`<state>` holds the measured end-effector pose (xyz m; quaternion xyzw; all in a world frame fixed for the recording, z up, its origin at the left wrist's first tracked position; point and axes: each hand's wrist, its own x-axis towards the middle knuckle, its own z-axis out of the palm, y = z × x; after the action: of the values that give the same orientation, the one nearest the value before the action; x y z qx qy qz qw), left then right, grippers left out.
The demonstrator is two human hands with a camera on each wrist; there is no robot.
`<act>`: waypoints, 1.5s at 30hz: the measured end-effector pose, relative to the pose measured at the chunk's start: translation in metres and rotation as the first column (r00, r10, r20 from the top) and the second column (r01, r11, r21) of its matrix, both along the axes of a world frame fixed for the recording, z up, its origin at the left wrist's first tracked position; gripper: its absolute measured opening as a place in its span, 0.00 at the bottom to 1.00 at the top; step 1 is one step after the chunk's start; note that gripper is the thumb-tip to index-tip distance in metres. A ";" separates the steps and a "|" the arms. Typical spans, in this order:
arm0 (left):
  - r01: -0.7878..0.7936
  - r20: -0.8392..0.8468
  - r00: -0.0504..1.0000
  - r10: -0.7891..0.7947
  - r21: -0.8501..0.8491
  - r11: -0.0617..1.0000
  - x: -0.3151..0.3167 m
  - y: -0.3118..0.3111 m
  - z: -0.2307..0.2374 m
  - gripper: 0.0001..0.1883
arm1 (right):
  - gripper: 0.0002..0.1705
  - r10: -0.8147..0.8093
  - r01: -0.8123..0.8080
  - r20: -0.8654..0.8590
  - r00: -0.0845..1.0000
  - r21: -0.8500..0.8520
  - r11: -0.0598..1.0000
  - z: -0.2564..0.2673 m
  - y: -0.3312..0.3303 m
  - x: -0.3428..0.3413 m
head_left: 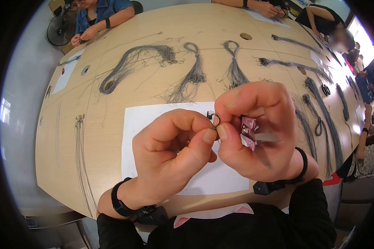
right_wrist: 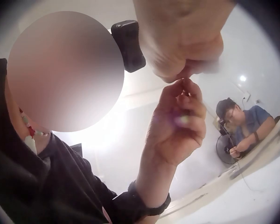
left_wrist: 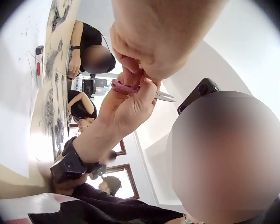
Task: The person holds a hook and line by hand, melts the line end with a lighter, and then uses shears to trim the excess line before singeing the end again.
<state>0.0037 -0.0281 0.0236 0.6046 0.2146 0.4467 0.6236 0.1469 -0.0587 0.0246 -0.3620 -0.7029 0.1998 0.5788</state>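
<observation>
In the head view, my left hand (head_left: 174,145) pinches a small dark fish hook (head_left: 217,118) between thumb and forefinger, its bend standing up above the fingertips. The thumb and forefinger of my right hand (head_left: 274,120) meet the left fingertips at that spot and pinch there too. Tucked in the right palm are pink-handled snips (head_left: 248,132); their pointed metal blades (left_wrist: 165,97) stick out past the hand in the left wrist view. Fingers cover most of the pinched spot. Both hands are raised over a white paper sheet (head_left: 139,120).
Bundles of grey line with hooks (head_left: 147,52) lie across the table (head_left: 153,33), two with looped tops (head_left: 232,54). Separate strands (head_left: 81,141) lie at the left, more bundles (head_left: 307,106) at the right. Other people sit around the table, one in a denim shirt (head_left: 122,10).
</observation>
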 end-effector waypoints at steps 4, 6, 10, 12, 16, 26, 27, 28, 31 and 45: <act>-0.014 0.068 0.998 0.016 -0.029 0.999 0.004 -0.001 -0.007 0.04 | 0.16 0.019 -0.030 0.103 0.995 0.099 0.995 0.000 0.002 0.002; 0.017 0.144 0.990 -0.002 -0.103 0.995 0.004 -0.001 -0.009 0.05 | 0.14 0.010 -0.012 0.072 0.997 0.032 0.999 0.001 0.000 0.001; 0.025 0.096 0.995 -0.006 -0.195 0.980 -0.002 0.002 0.000 0.06 | 0.14 0.011 -0.010 0.108 0.994 -0.006 1.000 0.007 0.001 0.009; 0.042 0.088 0.996 -0.022 -0.232 0.972 -0.005 0.000 0.001 0.07 | 0.15 -0.020 0.018 0.209 0.978 0.013 1.000 0.012 0.001 0.012; 0.083 0.145 0.988 -0.048 -0.248 0.965 -0.006 0.001 0.003 0.08 | 0.22 -0.021 0.041 0.320 0.947 -0.056 0.998 0.021 -0.001 0.018; 0.102 0.125 0.990 -0.070 -0.279 0.955 -0.007 0.001 0.007 0.08 | 0.33 -0.060 0.100 0.461 0.885 -0.064 0.993 0.016 0.001 0.012; 0.112 0.122 0.989 -0.081 -0.267 0.957 -0.007 0.001 0.006 0.08 | 0.34 -0.073 0.106 0.466 0.882 -0.045 0.993 0.016 0.001 0.012; 0.112 0.123 0.989 -0.081 -0.268 0.957 -0.007 0.001 0.006 0.08 | 0.34 -0.073 0.106 0.466 0.882 -0.046 0.993 0.016 0.000 0.012; 0.115 0.109 0.990 -0.089 -0.253 0.961 -0.006 0.001 0.003 0.08 | 0.35 -0.058 0.099 0.451 0.890 -0.068 0.993 0.016 0.000 0.012; -0.017 0.143 0.989 0.043 -0.175 0.984 0.000 0.000 0.002 0.05 | 0.11 0.107 -0.125 -0.079 0.991 -0.276 0.953 0.020 -0.004 0.011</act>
<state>0.0039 -0.0286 0.0255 0.5105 0.2156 0.4787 0.6810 0.1582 -0.0629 0.0446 -0.3919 -0.6690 0.3425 0.5307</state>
